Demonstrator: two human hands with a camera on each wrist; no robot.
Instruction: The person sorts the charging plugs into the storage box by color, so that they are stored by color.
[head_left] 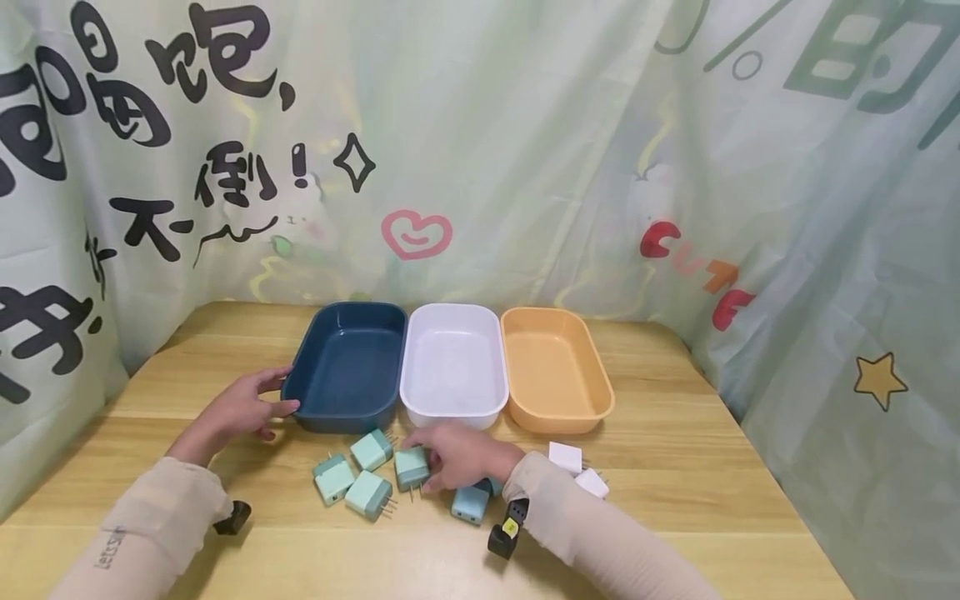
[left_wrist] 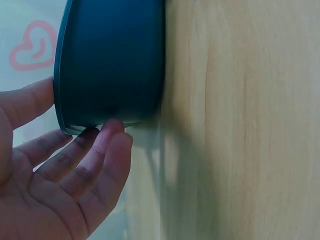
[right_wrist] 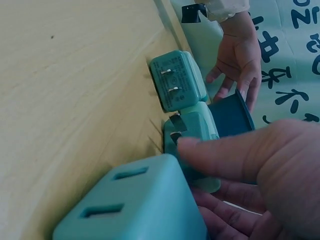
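My left hand (head_left: 243, 410) rests its fingers and thumb against the left side of the dark blue tray (head_left: 291, 396); in the left wrist view the fingertips meet the tray's wall (left_wrist: 112, 65). With thumb and fingers, my right hand (head_left: 468, 456) pinches a green plug charger (head_left: 411, 467) close over the table, in front of the white tray (head_left: 454, 408). Its metal prongs point toward me. Beside it on the left lie three more green chargers (head_left: 369, 495). A blue charger (head_left: 470, 503) sits under the right wrist, with another bluish piece partly hidden behind it.
An orange tray (head_left: 558, 417) stands right of the white one, the three trays side by side. Two white chargers (head_left: 565, 457) lie right of my right wrist, partly behind the sleeve. A printed curtain (head_left: 510, 167) hangs behind the wooden table (head_left: 675, 467).
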